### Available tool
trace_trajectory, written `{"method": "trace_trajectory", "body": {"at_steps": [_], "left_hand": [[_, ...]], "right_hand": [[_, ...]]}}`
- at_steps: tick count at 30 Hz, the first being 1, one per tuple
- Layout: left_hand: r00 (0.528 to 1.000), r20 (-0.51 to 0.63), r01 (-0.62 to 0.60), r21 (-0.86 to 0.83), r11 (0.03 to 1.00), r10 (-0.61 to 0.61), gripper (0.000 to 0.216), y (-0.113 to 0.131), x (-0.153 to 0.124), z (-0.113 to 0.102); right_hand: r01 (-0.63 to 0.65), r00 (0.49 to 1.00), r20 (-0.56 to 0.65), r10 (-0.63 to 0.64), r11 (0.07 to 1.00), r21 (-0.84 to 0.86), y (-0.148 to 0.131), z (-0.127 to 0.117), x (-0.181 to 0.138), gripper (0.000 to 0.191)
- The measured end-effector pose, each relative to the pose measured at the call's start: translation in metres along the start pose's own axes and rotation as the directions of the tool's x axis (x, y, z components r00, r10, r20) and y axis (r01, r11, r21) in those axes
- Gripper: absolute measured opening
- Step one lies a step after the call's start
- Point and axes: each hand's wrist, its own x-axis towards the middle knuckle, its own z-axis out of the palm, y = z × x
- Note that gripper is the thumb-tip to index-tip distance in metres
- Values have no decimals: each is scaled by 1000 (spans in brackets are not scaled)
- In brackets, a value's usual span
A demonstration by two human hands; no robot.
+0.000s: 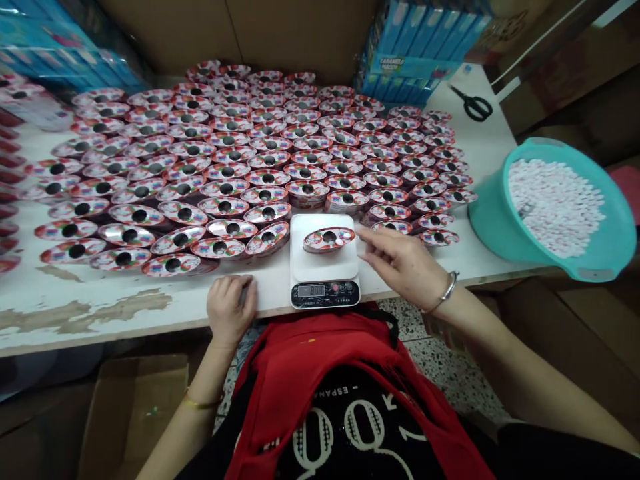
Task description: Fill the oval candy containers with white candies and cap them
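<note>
A small white kitchen scale (324, 267) stands at the table's front edge with one red and silver oval container (329, 239) on its platform. My right hand (400, 261) lies just right of the scale, fingers stretched toward the container and nearly touching its right end; it holds nothing. My left hand (231, 308) rests on the table edge left of the scale, fingers curled loosely with nothing visible in them. Rows of several identical oval containers (250, 153) with dark round holes cover the table beyond.
A teal basin (607, 257) full of small white and pink pieces hangs off the table's right end. Black scissors (473, 105) lie at the back right beside stacked blue boxes (420, 47). A cardboard box (130, 413) sits on the floor at lower left.
</note>
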Motion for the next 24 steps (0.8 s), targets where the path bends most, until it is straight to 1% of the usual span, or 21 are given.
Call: {"method": "trace_trajectory", "body": {"at_steps": [4,8,13,16,20,24], "left_hand": [[1000,-5,-10,15,1000,10,11,0,1,-1],[999,-19,-38,17,999,38,11,2,3,-2],[996,-49,-69,12,998,69,10,4,5,-4],[996,-45,-81,15,997,81,10,3,5,-4],[996,-41,-77,15,997,78,10,1,4,-3],[997,-35,-65,17,998,66,11,-1,2,-1]], "right_hand": [[-51,997,62,51,999,-3,-4,17,-14,54],[-101,989,109,101,995,-3,-6,29,-13,66],[-119,981,165,105,990,78,-14,38,1,65],[-106,985,151,88,988,114,-18,35,8,65],[-122,988,106,111,987,108,-16,25,1,65],[-151,978,156,139,986,68,-13,26,-8,65]]}}
